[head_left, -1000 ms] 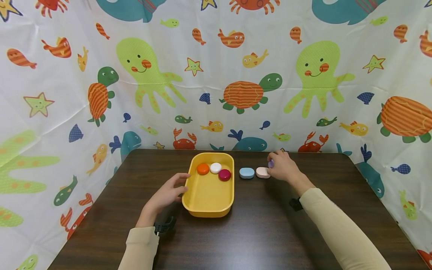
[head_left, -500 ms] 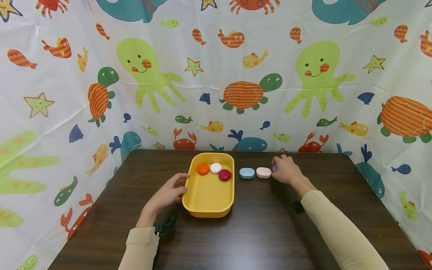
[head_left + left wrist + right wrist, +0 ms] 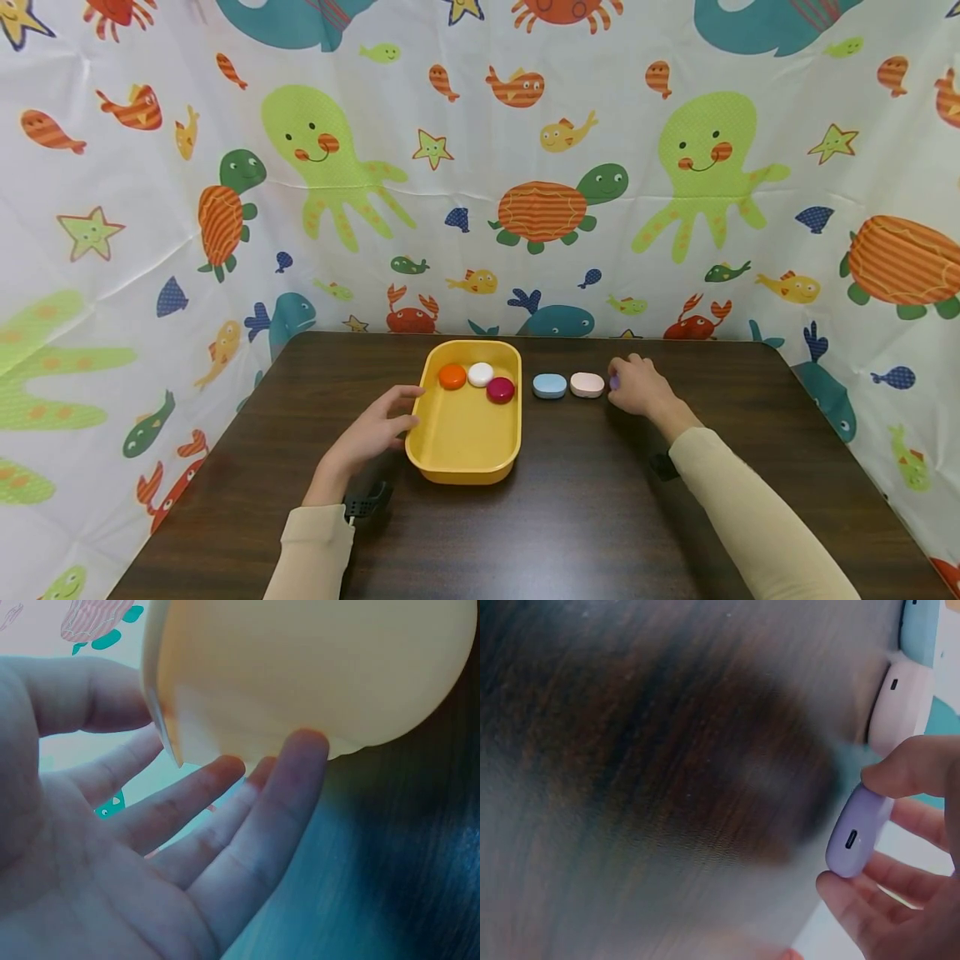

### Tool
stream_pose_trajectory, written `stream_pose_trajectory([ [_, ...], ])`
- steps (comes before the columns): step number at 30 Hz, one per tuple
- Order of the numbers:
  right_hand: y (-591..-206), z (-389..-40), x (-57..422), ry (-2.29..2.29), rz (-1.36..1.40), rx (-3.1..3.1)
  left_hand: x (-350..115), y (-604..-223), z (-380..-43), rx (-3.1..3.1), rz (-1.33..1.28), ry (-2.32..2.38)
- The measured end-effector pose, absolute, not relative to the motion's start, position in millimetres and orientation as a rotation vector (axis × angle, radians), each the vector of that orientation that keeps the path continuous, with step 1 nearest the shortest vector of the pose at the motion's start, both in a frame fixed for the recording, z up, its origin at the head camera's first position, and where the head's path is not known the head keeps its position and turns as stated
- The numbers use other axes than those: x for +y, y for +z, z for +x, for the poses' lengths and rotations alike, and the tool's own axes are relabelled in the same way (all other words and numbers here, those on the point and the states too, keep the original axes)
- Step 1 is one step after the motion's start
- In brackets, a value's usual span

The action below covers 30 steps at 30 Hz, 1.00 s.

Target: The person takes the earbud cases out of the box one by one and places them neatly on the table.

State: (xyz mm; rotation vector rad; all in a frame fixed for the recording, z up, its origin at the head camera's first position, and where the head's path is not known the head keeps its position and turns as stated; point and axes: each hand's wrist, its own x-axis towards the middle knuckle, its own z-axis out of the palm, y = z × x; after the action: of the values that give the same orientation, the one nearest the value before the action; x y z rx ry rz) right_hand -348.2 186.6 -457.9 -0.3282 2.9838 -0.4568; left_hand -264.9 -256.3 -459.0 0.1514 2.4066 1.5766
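Note:
My right hand [image 3: 643, 390] pinches a purple earbud case [image 3: 859, 825] between thumb and fingers at the table's right rear. A small charging port shows on the case's side in the right wrist view. To its left lie a pink case [image 3: 587, 384] and a light-blue case [image 3: 550, 386] of like shape. My left hand [image 3: 375, 429] touches the left side of a yellow tray [image 3: 463, 442], its fingers fairly straight against rim and wall. Inside the tray's far end sit an orange case [image 3: 452, 377], a white case [image 3: 480, 374] and a magenta case [image 3: 500, 390].
A dark wooden table [image 3: 555, 517] carries everything. Behind it and along both sides hangs a white curtain [image 3: 465, 175] printed with sea animals, close to the table's far edge.
My right hand has moved slightly right with the purple case, widening the space beside the pink case. The left hand and the tray have stayed in place.

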Motion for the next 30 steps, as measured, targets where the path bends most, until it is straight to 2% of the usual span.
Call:
stream_pose_trajectory([
  [14, -463, -346, 188, -0.452, -0.332, 2.978, -255, -459, -264, 2.409, 0.153, 1.573],
  [30, -443, -344, 186, -0.498, -0.365, 3.031, -257, -459, -264, 2.411, 0.168, 1.573],
])
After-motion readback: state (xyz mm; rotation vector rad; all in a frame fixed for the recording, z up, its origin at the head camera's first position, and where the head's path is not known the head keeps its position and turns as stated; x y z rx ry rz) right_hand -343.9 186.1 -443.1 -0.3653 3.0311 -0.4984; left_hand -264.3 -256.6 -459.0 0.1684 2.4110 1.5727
